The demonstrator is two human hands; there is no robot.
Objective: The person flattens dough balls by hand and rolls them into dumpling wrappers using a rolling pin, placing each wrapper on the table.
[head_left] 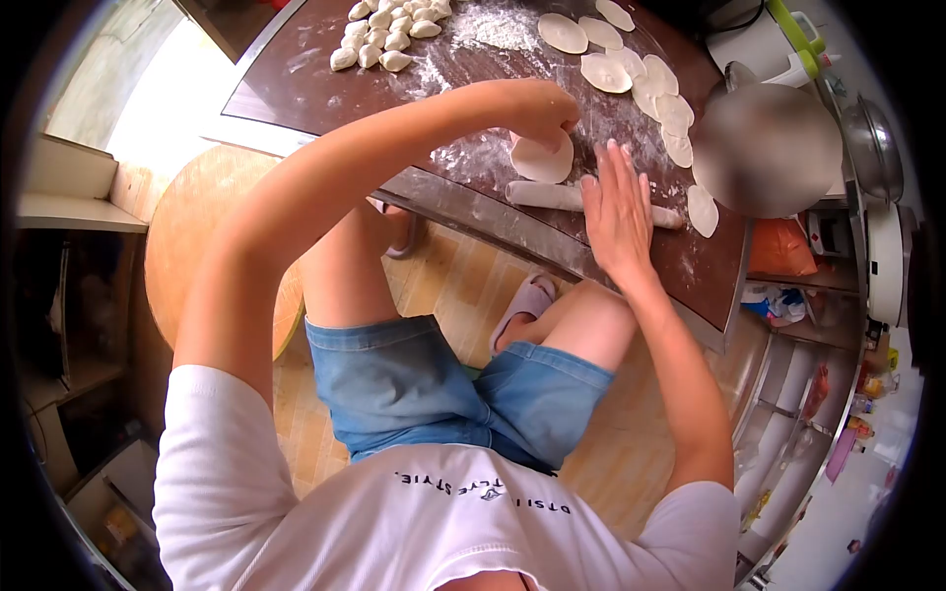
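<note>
A round dough wrapper (542, 163) lies on the floured brown table (325, 94). Curled over its far edge, my left hand (540, 116) has its fingers closed on the dough. Just nearer to me is a flour-dusted rolling pin (545, 195). Across the pin's right part my right hand (619, 215) lies flat with its fingers stretched out, pressing from above rather than wrapping round it. The pin's right end pokes out past this hand. My left fingertips are partly hidden by the hand itself.
Several rolled wrappers (655, 89) are spread along the table's right side, some overlapping. Filled dumplings (377, 37) are grouped at the far left, beside a patch of loose flour (498, 28). A round wooden stool (197, 236) stands at left. Shelves (803, 335) with goods line the right.
</note>
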